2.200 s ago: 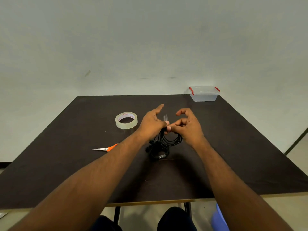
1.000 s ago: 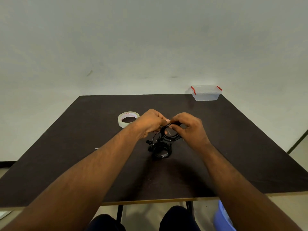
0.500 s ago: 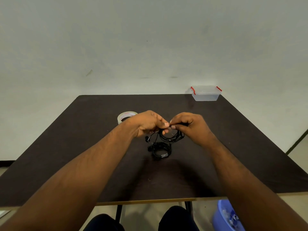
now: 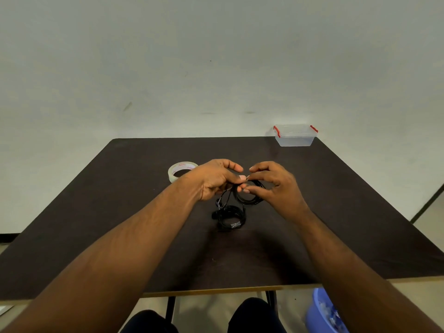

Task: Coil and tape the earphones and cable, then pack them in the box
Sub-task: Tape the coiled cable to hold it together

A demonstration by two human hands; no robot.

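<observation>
Mid-task: one taped coil lies on the bench, left hand and right hand both pinch the second black coil just above it, lidded plastic box unpacked at far corner.

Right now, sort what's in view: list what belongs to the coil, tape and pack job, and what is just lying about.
Part of the job:
- black coil, held in the grip of the left hand and right hand
- second black bundle, lying on the table
- tape roll
- clear box with red clips, lid on, far right corner

Just lying about:
- blue tub on the floor
</observation>
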